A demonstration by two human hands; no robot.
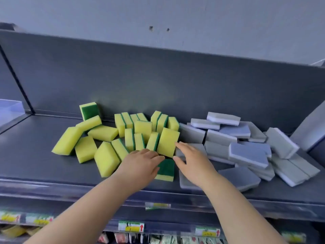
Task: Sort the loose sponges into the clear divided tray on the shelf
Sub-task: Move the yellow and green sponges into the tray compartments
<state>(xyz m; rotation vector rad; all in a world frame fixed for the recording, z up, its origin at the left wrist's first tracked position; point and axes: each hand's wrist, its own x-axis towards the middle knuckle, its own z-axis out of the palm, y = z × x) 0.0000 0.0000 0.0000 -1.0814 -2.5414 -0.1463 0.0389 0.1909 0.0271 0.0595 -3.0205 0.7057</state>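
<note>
Several yellow-and-green sponges (105,132) lie and stand loose on the dark shelf (35,155), left of centre. Several grey sponges (246,152) are heaped to the right. My left hand (140,166) reaches in with straight fingers over a sponge lying green side up (166,169) at the front. My right hand (193,161) has spread fingers, its fingertips at the edge of an upright yellow sponge (168,142), above a flat grey sponge. Neither hand holds anything. A clear tray corner (10,110) shows at the far left.
A dark back panel (158,81) closes the shelf behind the sponges. A clear front lip (52,187) runs along the shelf edge. Price labels (131,226) and packaged goods sit on the shelf below. A grey angled panel (311,127) stands at the right.
</note>
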